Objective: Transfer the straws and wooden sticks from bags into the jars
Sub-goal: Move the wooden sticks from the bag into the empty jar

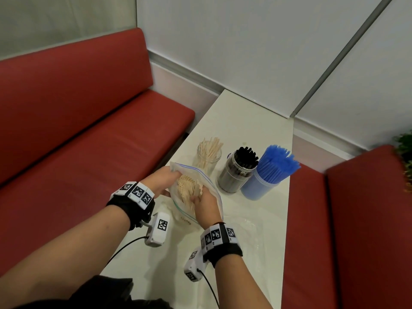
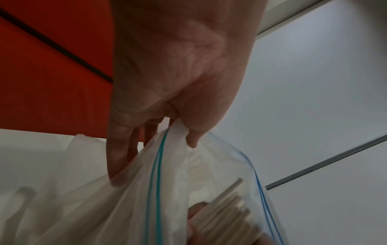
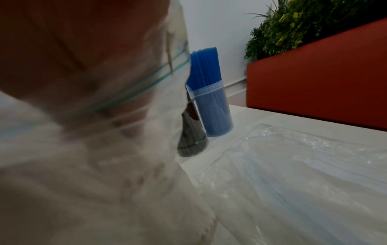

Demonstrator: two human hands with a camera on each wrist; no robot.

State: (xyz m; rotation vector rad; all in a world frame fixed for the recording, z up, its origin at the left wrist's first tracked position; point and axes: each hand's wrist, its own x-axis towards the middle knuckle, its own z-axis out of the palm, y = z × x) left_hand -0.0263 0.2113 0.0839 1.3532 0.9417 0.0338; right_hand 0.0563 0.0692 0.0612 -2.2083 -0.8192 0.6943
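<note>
Clear zip bag (image 1: 210,186) with blue seal strip, mouth open, held up off tabletop, wooden sticks (image 1: 188,190) bunched inside. Behind it, three jars in a row: clear glass jar (image 1: 206,160) part-filled with wooden sticks, upright; dark jar (image 1: 234,177) packed with black straws; blue-tinted jar (image 1: 259,186) packed with blue straws (image 1: 278,163). Empty clear bags (image 3: 293,165) flat on tabletop.

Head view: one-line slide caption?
Left hand holds the bag open while right hand grips sticks inside, jars behind.
</note>
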